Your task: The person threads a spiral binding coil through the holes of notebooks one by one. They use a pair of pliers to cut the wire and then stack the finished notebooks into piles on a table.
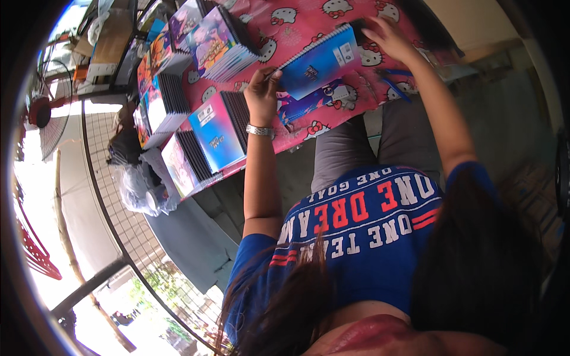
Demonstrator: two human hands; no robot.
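Observation:
A spiral notebook (320, 62) with a blue and pink cover is held tilted above the table, its coil edge facing away from me. My left hand (262, 89) is closed on its left end, fingertips at the coil. At the far right corner, my right hand (389, 40) has its fingers against the notebook's end, beside a small dark part I cannot make out. Beneath it lies another notebook (309, 104) with a blue and purple cover, partly hidden. Blue-handled pliers (396, 86) rest on the table to the right.
Stacks of spiral notebooks (218, 135) line the table's left side, with more stacks (217, 44) behind. A pink patterned cloth (285, 35) covers the table. A clear plastic bag (145, 184) hangs at the left edge. Farther left stands a fan (44, 111).

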